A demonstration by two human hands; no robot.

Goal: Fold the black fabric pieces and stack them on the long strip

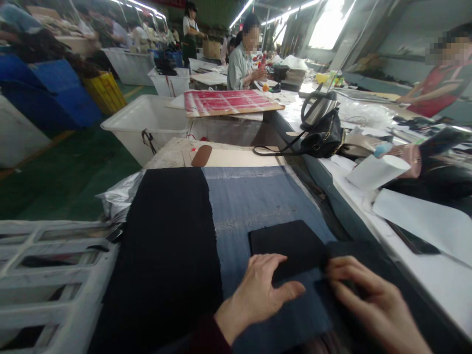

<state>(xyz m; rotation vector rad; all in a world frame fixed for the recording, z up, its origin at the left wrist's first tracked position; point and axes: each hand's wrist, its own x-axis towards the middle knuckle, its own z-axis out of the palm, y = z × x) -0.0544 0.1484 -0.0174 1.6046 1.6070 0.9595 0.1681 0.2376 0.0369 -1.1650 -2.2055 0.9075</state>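
A flat black piece of material [285,241] with an angled corner lies on the blue-grey work surface [243,196]. My left hand [258,290] is at its near left edge, with thumb and fingers apart and the fingertips touching the piece. At the right corner, my right hand [368,290] has its fingers closed in a pinch on the edge; motion blurs the fingertips. More dark material [357,250] lies beneath and beyond the right hand. A large black sheet [169,236] with a ragged edge covers the left half of the surface.
Beyond the sheet lie a brown rounded piece [201,156] and a black handbag [324,135] beside a kettle [320,108]. Rolled white paper [379,172] is on the right-hand table. A white slatted crate [47,280] stands at left. A person [241,64] works farther back.
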